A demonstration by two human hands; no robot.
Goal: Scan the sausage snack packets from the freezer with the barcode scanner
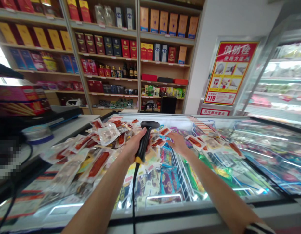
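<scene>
My left hand (138, 141) is wrapped around the handle of a black barcode scanner (143, 146), its head pointing away from me and its cable running down toward me. Just right of it, my right hand (177, 142) hovers over the freezer's glass top with fingers apart, close to a vacuum-packed sausage (164, 131). A second sausage packet (159, 143) lies between the two hands. Left of the scanner is a heap of clear packets, among them a long red sausage (98, 165) and a pale packet (108, 134). More sausage packets (195, 142) lie right of my right hand.
Beneath the glass, the chest freezer (131, 224) holds wire baskets (181, 175) of bagged goods. A counter with a tape roll (37, 134) stands at left. Shelves of boxes (105, 45) line the back wall, and a red poster (230, 73) hangs at right.
</scene>
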